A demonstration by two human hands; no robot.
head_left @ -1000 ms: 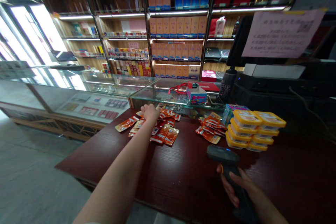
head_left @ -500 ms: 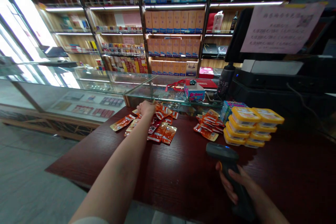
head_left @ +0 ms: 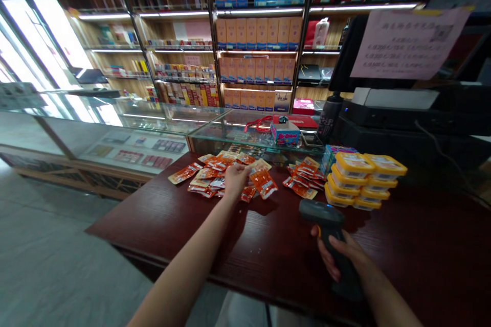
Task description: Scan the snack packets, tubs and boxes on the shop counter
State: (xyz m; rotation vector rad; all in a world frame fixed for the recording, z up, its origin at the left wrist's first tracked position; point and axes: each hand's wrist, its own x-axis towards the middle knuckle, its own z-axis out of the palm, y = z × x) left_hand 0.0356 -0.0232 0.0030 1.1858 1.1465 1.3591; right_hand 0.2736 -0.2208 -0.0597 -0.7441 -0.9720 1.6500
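My left hand [head_left: 237, 180] pinches the top corner of an orange snack packet [head_left: 264, 183], holding it at the right side of a loose pile of similar packets [head_left: 207, 172]. The packet hangs tilted, its printed face toward me. A dark barcode scanner [head_left: 337, 240] is wrapped in my right hand [head_left: 345, 255], with one finger by its yellow trigger. Its head points left and shows a small blue light. Just beyond the scanner lies a smaller heap of orange packets [head_left: 305, 178].
Yellow-lidded tubs [head_left: 355, 163] stand stacked right of the small heap. Behind the dark wooden counter [head_left: 245, 255] runs a glass display case [head_left: 215, 130], with a small colourful box [head_left: 285, 134] on it. A monitor with a pink paper sign [head_left: 412, 43] stands at the right.
My left hand has come back and to the right from the pile, with one packet now lifted in its fingers. The scanner stays in my right hand, nearly unmoved.
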